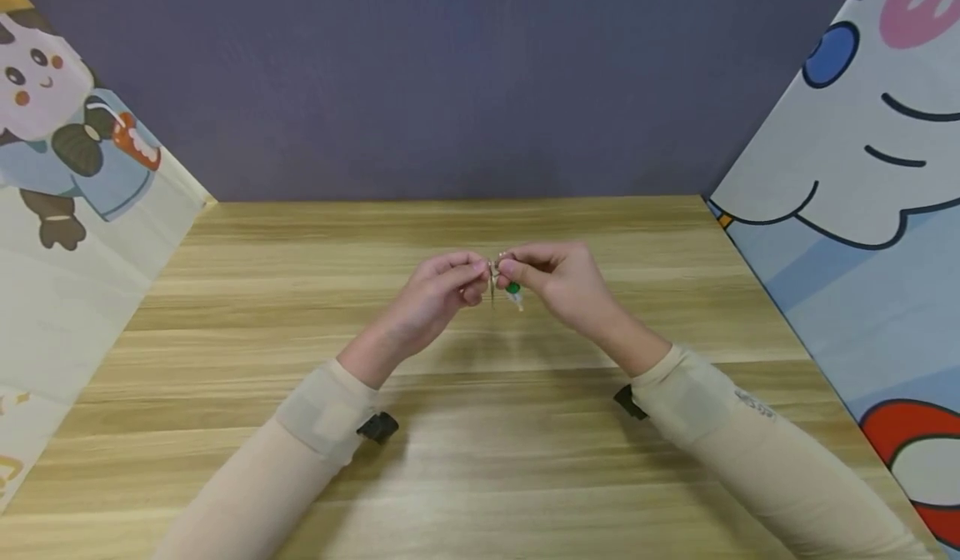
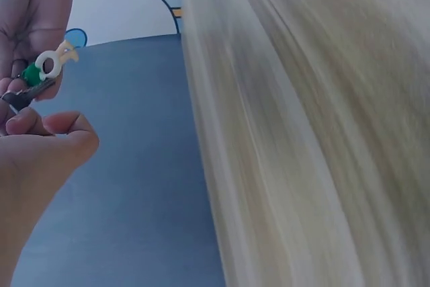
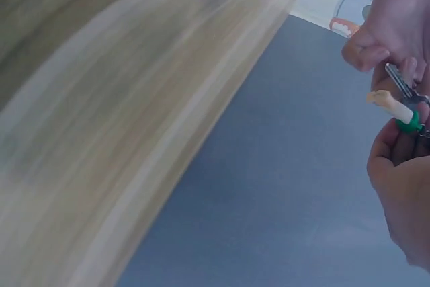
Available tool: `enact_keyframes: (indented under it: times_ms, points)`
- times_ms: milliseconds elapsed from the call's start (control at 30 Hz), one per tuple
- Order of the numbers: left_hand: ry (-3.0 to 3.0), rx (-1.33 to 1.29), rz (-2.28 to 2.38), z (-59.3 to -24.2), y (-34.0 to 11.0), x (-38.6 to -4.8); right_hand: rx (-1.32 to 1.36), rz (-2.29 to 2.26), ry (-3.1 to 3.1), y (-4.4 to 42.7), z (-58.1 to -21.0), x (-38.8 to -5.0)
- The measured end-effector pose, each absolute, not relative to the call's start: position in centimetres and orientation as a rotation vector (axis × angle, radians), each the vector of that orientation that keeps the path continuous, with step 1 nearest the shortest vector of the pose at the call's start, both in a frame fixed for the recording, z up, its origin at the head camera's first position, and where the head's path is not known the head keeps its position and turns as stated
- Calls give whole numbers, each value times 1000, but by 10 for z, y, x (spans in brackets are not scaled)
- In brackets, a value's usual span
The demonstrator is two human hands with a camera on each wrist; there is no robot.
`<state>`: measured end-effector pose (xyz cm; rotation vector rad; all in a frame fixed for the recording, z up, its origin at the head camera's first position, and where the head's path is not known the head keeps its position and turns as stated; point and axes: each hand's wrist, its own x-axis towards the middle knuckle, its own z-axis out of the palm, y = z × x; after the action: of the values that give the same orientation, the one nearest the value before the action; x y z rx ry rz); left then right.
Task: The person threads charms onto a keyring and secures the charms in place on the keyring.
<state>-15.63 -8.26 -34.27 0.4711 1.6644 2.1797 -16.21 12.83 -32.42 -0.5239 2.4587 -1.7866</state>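
Note:
Both hands meet above the middle of the table. The left hand (image 1: 442, 289) pinches a small metal key (image 1: 492, 283) near its top, and its blade hangs down. Close beside it, the right hand (image 1: 566, 281) pinches what looks like a ring or chain, with a green and white charm (image 1: 513, 290) hanging under the fingers. In the left wrist view the charm (image 2: 48, 64) shows a white loop and a cream-coloured tip beside the dark key (image 2: 27, 93). The right wrist view shows the key (image 3: 399, 81) just above the charm (image 3: 396, 109). Fingers hide the ring.
A wood-grain table (image 1: 480, 460) lies under the hands. A dark grey-purple panel (image 1: 450, 85) stands behind it, with cartoon-printed panels on the left (image 1: 45, 310) and right (image 1: 847, 293). Black straps hang at both wrists.

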Motion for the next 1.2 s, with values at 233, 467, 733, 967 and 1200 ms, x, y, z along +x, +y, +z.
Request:
enact_keyframes:
  times_ms: [233, 467, 733, 967, 1200]
  points:
    - [1513, 459, 2245, -349, -77, -159, -484, -1963, 2290, 128, -332, -165]
    - [1615, 446, 2166, -351, -75, -160, -524, -1947, 2341, 132, -337, -165]
    - [2000, 474, 1921, -351, -79, -163, -993, -1576, 2774, 136, -344, -166]
    - [2066, 534, 1841, -350, -83, -163, -1410, -1377, 2973, 135, -346, -168]
    - [2014, 579, 1893, -350, -83, -161, -1155, -1522, 2862, 135, -344, -167]
